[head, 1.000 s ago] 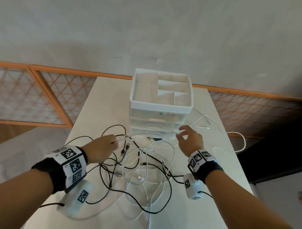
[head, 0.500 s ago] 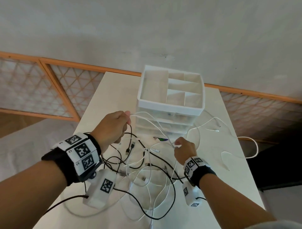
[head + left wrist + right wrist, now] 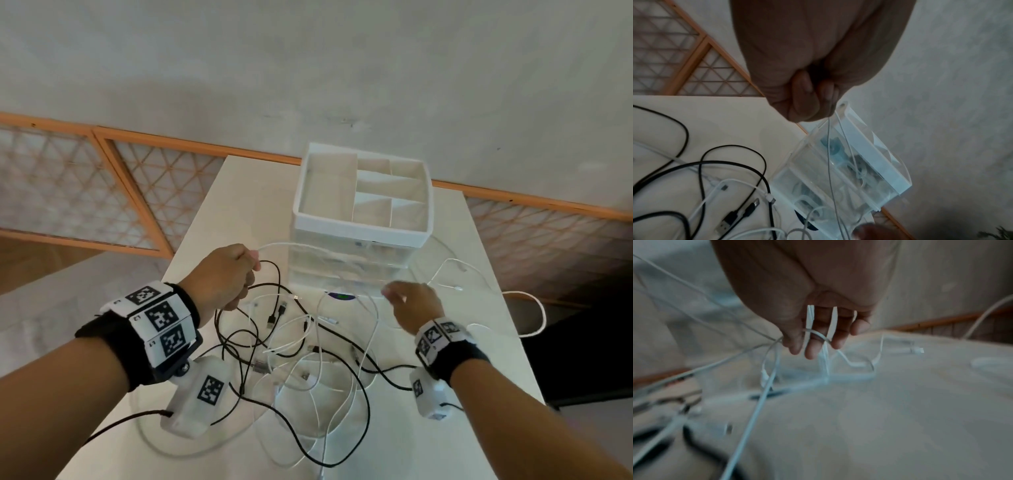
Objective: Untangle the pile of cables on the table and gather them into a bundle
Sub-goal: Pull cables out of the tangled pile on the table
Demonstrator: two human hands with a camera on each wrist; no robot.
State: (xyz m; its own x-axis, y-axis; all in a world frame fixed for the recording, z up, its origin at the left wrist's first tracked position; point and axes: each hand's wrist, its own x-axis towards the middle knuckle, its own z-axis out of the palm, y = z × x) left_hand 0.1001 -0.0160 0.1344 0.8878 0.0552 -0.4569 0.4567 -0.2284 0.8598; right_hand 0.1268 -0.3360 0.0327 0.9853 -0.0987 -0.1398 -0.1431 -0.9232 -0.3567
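Note:
A tangle of black and white cables (image 3: 308,359) lies on the white table (image 3: 239,205) between my hands. My left hand (image 3: 222,277) is raised over the pile's left side, closed in a fist (image 3: 807,100) that grips a thin white cable (image 3: 829,146). A black loop (image 3: 275,274) hangs right beside this hand. The white cable (image 3: 308,245) arcs across to my right hand (image 3: 414,301), in front of the drawer unit. There it runs between the thumb and the fingers (image 3: 812,350), which pinch it lightly; that view is blurred.
A white and clear drawer organizer (image 3: 359,233) with an open compartment tray on top stands at the back middle of the table. Another white cable (image 3: 534,308) loops over the table's right edge. Wooden lattice panels (image 3: 68,192) line the wall behind.
My left hand has lifted the white cable up off the pile. My right hand has moved right and slightly up along the same cable, drawing it out between the hands.

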